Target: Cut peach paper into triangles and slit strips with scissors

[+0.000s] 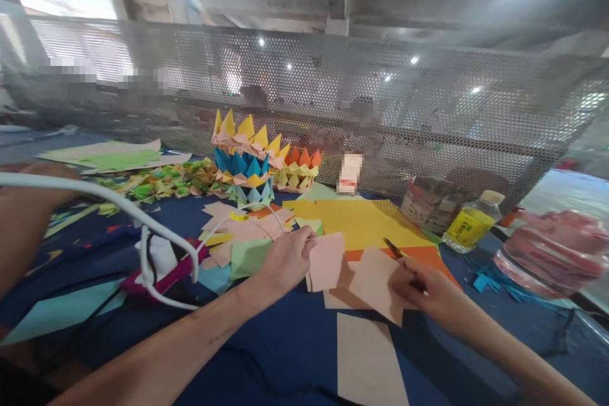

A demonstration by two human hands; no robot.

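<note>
My left hand (288, 257) pinches a few pale pink paper pieces (328, 260) by their left edge, above the dark blue tabletop. My right hand (421, 285) is closed around a pair of scissors (392, 247); the dark blades point up and left, and the handles are mostly hidden by the fingers. A cut pink paper piece (375, 282) meets the fingertips of the same hand; I cannot tell whether they grip it. Below the two hands lies a larger pink sheet (368, 355). Yellow paper (361, 219) and orange paper (435, 260) are spread behind them.
Folded paper crowns (247, 168) are stacked at the back, beside a heap of folded scraps (185, 179). A white curved stand (114, 200) and a magenta power strip (162, 279) are on the left, near another arm (33, 203). A yellow-labelled bottle (471, 225) and pink jug (554, 250) stand right.
</note>
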